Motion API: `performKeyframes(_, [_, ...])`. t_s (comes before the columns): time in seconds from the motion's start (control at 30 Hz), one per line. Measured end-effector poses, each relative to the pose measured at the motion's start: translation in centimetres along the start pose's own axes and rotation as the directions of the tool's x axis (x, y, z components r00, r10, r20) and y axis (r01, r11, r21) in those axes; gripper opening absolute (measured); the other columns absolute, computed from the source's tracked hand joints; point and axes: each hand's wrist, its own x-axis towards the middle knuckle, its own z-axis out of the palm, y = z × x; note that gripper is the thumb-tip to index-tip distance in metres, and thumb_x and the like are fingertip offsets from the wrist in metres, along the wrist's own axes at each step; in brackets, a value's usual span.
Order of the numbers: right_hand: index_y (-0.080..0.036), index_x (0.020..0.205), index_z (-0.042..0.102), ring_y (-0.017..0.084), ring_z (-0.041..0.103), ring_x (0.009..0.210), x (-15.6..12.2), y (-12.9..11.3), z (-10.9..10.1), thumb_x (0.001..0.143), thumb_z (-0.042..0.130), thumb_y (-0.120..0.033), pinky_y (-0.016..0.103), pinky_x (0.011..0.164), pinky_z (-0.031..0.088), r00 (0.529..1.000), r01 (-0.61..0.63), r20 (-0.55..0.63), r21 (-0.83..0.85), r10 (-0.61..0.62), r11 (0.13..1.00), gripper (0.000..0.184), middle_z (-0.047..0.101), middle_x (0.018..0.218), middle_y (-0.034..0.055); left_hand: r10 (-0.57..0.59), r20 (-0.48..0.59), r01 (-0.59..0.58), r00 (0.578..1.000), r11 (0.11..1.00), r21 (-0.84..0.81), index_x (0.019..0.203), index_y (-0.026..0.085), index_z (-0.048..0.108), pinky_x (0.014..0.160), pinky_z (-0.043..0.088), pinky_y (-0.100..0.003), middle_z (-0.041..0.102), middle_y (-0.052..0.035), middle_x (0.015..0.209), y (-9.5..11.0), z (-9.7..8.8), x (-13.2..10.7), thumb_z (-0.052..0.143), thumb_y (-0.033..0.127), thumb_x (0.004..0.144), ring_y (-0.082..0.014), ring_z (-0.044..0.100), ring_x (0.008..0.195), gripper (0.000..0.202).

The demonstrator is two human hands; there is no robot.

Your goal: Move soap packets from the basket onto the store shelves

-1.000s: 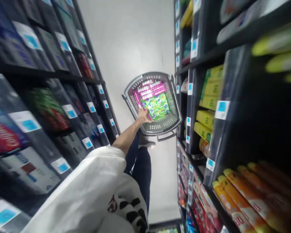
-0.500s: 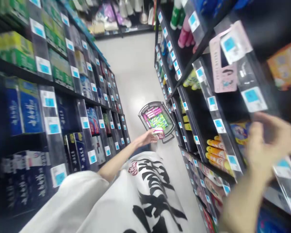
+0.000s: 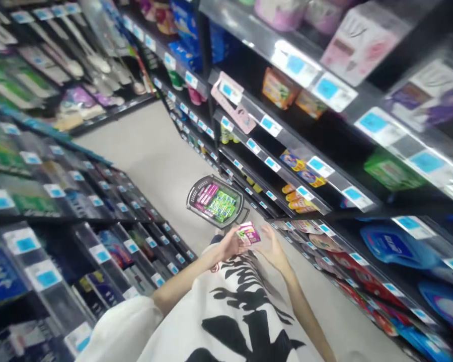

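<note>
My left hand (image 3: 230,243) is closed around a small pink-and-white packaged item (image 3: 250,233), held in front of my body; its label is too blurred to read. Close by on the right, my right hand (image 3: 274,250) has its fingers apart and holds nothing that I can see. Just beyond both hands, a dark shopping basket (image 3: 240,217) stands on the floor. Inside it lie pink packages (image 3: 207,194) on the left and green packages (image 3: 223,205) on the right.
Shelves line both sides of a narrow aisle floor (image 3: 151,146). On the right are LUX boxes (image 3: 362,42), yellow-orange tubes (image 3: 300,201) and blue packs (image 3: 392,245). A pink card (image 3: 232,103) sticks out from a shelf edge. Hanging utensils (image 3: 86,55) are at the back left.
My right hand has come away from the right shelf to beside the packaged item. My left hand still holds that item. The view has turned toward the right shelves.
</note>
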Motion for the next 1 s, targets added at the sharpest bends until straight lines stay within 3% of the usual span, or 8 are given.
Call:
performKeyframes(0.13, [-0.028, 0.131, 0.065, 0.027, 0.067, 0.113, 2.2, -3.3, -1.8, 0.078, 0.082, -0.035, 0.039, 0.100, 0.052, 0.987, 0.066, 0.156, -0.246, -0.027, 0.967, 0.056, 0.072, 0.122, 0.0069, -0.044, -0.026, 0.049, 0.999, 0.963, 0.265, 0.122, 0.017, 0.068, 0.083, 0.053, -0.031, 0.072, -0.0123, 0.115, -0.9, 0.1, 0.9, 0.063, 0.076, 0.083, -0.0216, 0.066, 0.098, 0.071])
performKeyframes(0.23, [-0.025, 0.108, 0.072, 0.023, 0.070, 0.094, 3.3, -5.2, -0.4, 0.079, 0.080, -0.031, 0.033, 0.087, 0.052, 0.999, 0.021, 0.032, -0.293, -0.012, 0.956, 0.030, 0.075, 0.101, 0.0028, 0.044, -0.018, -0.035, 0.999, 0.931, 0.362, 0.131, 0.019, 0.062, 0.090, 0.055, -0.035, 0.068, -0.0140, 0.128, 0.1, -1.0, 0.5, 0.062, 0.082, 0.080, -0.0261, 0.065, 0.112, 0.080])
performKeyframes(0.3, [-0.024, 0.107, 0.069, 0.022, 0.070, 0.089, 3.8, -5.4, 1.3, 0.078, 0.080, -0.035, 0.032, 0.083, 0.052, 0.986, -0.075, -0.157, -0.140, 0.053, 0.987, 0.032, 0.074, 0.099, 0.0025, 0.201, -0.007, -0.180, 0.980, 0.893, 0.413, 0.141, 0.024, 0.054, 0.098, 0.054, -0.039, 0.060, -0.0142, 0.143, 1.3, -1.7, -0.3, 0.069, 0.076, 0.079, -0.0293, 0.062, 0.125, 0.082])
performKeyframes(0.4, [-0.022, 0.102, 0.062, 0.022, 0.070, 0.092, 4.4, -4.8, 4.3, 0.072, 0.084, -0.043, 0.033, 0.084, 0.056, 0.911, -0.088, -0.366, 0.279, 0.190, 0.956, 0.042, 0.073, 0.100, 0.0037, 0.460, -0.056, -0.360, 0.886, 0.758, 0.543, 0.147, 0.025, 0.048, 0.108, 0.051, -0.043, 0.048, -0.0152, 0.155, 3.1, -2.5, -1.9, 0.088, 0.059, 0.069, -0.0325, 0.055, 0.134, 0.093])
performKeyframes(0.53, [-0.024, 0.113, 0.057, 0.023, 0.070, 0.087, 5.0, -4.5, 7.3, 0.063, 0.088, -0.050, 0.035, 0.069, 0.061, 0.858, -0.182, -0.229, 0.700, 0.459, 0.691, 0.064, 0.070, 0.107, 0.0036, 0.598, -0.062, -0.454, 0.799, 0.668, 0.590, 0.146, 0.021, 0.049, 0.109, 0.053, -0.050, 0.057, -0.0162, 0.143, 5.0, -2.9, -3.4, 0.089, 0.051, 0.069, -0.0319, 0.062, 0.126, 0.092])
performKeyframes(0.63, [-0.023, 0.115, 0.060, 0.024, 0.070, 0.082, 5.5, -5.4, 8.1, 0.064, 0.086, -0.055, 0.035, 0.061, 0.060, 0.874, -0.256, -0.094, 0.744, 0.476, 0.617, 0.065, 0.070, 0.105, 0.0040, 0.656, -0.046, -0.515, 0.753, 0.632, 0.579, 0.140, 0.021, 0.055, 0.108, 0.054, -0.047, 0.062, -0.0145, 0.137, 6.0, -2.9, -4.1, 0.086, 0.050, 0.073, -0.0308, 0.061, 0.127, 0.080])
performKeyframes(0.83, [-0.020, 0.103, 0.067, 0.021, 0.068, 0.090, 7.0, -6.8, 7.9, 0.078, 0.073, -0.065, 0.029, 0.074, 0.057, 0.893, -0.105, -0.308, 0.565, 0.328, 0.818, 0.052, 0.070, 0.108, 0.0063, 0.715, -0.091, -0.554, 0.693, 0.609, 0.567, 0.140, 0.021, 0.055, 0.108, 0.055, -0.043, 0.058, -0.0164, 0.145, 7.1, -2.4, -4.3, 0.088, 0.051, 0.069, -0.0304, 0.059, 0.132, 0.084])
performKeyframes(1.0, [-0.023, 0.115, 0.061, 0.024, 0.067, 0.102, 7.8, -6.5, 8.2, 0.079, 0.066, -0.071, 0.032, 0.080, 0.058, 0.842, -0.120, -0.348, 0.624, 0.412, 0.772, 0.061, 0.067, 0.120, 0.0082, 0.760, -0.065, -0.547, 0.647, 0.522, 0.655, 0.128, 0.018, 0.065, 0.109, 0.054, -0.046, 0.062, -0.0175, 0.141, 7.7, -0.7, -4.6, 0.088, 0.051, 0.069, -0.0320, 0.063, 0.127, 0.071])
